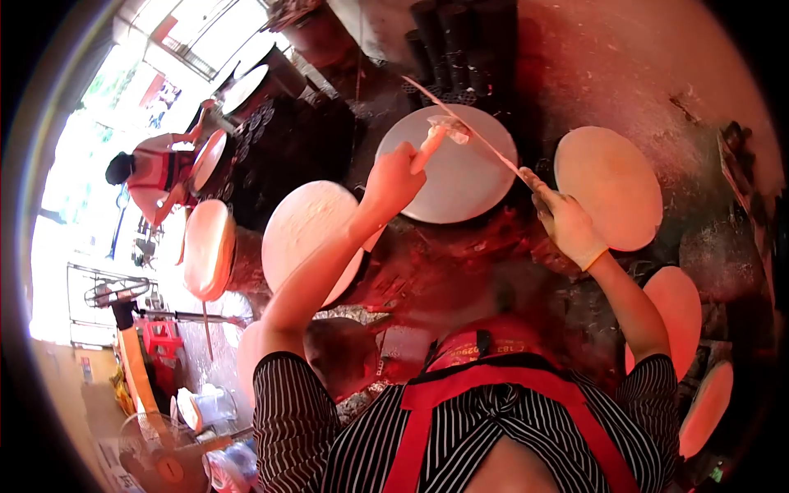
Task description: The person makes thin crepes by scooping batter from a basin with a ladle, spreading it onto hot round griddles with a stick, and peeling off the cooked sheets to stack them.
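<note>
Grey plate (444, 197) beneath, thin stick (486, 140) slanting up-left, right hand's grip (565, 222) pinching it, left hand's grip (394, 182) clenching pale tool (430, 148)

white glare floods the left; red-tinted right, perhaps hazy; edges bow.

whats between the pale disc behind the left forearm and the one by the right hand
In the head view, a grey disc lies between them, with the left hand over its edge and a thin stick crossing it.
</note>
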### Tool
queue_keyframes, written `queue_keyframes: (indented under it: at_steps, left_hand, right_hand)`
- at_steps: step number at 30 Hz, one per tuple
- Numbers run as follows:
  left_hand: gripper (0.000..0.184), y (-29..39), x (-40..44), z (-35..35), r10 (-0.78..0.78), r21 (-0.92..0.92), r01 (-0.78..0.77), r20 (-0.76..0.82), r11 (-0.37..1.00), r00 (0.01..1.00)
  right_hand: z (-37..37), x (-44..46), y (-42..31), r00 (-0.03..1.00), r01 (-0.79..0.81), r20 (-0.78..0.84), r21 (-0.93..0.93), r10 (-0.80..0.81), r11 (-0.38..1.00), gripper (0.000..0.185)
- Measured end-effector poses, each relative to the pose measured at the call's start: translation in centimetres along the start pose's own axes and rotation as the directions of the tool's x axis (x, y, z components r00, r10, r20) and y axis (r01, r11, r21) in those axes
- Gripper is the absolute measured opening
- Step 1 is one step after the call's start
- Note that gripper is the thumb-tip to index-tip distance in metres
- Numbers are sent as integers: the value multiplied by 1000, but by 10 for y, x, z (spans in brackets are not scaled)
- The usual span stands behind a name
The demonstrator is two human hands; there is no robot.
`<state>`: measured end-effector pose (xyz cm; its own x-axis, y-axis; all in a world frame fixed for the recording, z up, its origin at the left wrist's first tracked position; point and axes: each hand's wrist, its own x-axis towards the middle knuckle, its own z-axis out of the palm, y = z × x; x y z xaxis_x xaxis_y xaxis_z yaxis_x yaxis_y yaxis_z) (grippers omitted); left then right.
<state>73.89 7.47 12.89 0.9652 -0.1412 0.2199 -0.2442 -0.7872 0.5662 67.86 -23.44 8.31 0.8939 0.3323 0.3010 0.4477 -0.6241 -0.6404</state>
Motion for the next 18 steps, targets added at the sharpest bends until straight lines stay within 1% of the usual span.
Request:
queue_keyframes:
  at_steps: [1, 2, 3, 4, 5, 6, 7, 8, 9, 10, 11, 12, 13, 16, 17, 18]
  left_hand:
    - [16, 8, 9, 13, -26, -44, 27, 16, 999, 1000]
    - [16, 15, 18, 26, -56, -89, 58, 32, 994, 998]
    - [17, 6, 26, 50, -22, -144, 17, -38, 990, 999]
    - [17, 7, 33, 68, -149, -296, 143, 3, 944, 989]
    - [18, 12, 40, 88, -268, -436, 266, 59, 860, 962]
    - [19, 14, 45, 108, -375, -556, 381, 131, 738, 918]
    - [19, 7, 52, 139, -386, -669, 325, 61, 668, 920]
    - [16, 7, 58, 159, -461, -706, 373, 75, 602, 884]
    - [17, 4, 65, 177, -507, -739, 401, 93, 542, 857]
    - [18, 0, 71, 192, -551, -769, 424, 113, 478, 827]
    - [18, -3, 80, 205, -566, -720, 420, 45, 553, 823]
    - [19, -8, 89, 214, -573, -662, 416, -25, 624, 819]
    - [19, -11, 95, 218, -573, -595, 416, -92, 688, 815]
    - [20, -7, 117, 206, -511, -485, 340, -278, 806, 814]
    - [18, -7, 123, 200, -504, -482, 321, -317, 815, 804]
    - [19, -16, 130, 197, -472, -463, 283, -366, 840, 802]
  right_hand:
    - [-3, -4, 23, 994, -105, 44, 181, 98, 978, 55]
    - [-6, -10, 46, 934, -357, 170, 401, 315, 844, 54]
    - [-7, -19, 64, 816, -575, 340, 554, 467, 601, 54]
    - [-4, -27, 78, 656, -733, 532, 619, 535, 283, 54]
    - [3, -38, 86, 688, -698, 508, 659, 518, 280, 52]
    - [13, -49, 92, 718, -662, 483, 698, 501, 275, 51]
    - [26, -55, 99, 686, -669, 468, 707, 557, 230, 50]
    - [46, -66, 118, 678, -656, 481, 737, 556, 163, 49]
    - [87, -69, 147, 888, -385, 69, 654, 455, 651, 48]
    - [100, -70, 152, 930, -293, -67, 459, 362, 839, 47]
    - [112, -69, 156, 945, -215, -202, 210, 257, 954, 47]
    - [105, -62, 136, 910, -376, -153, 91, 386, 922, 47]
    - [96, -43, 117, 847, -529, -59, -10, 528, 848, 46]
    - [127, 13, 127, 838, -524, -94, 140, 538, 840, 46]
    - [146, 34, 137, 883, -353, -250, 202, 396, 914, 45]
    - [160, 53, 145, 879, -163, -407, 231, 248, 959, 44]
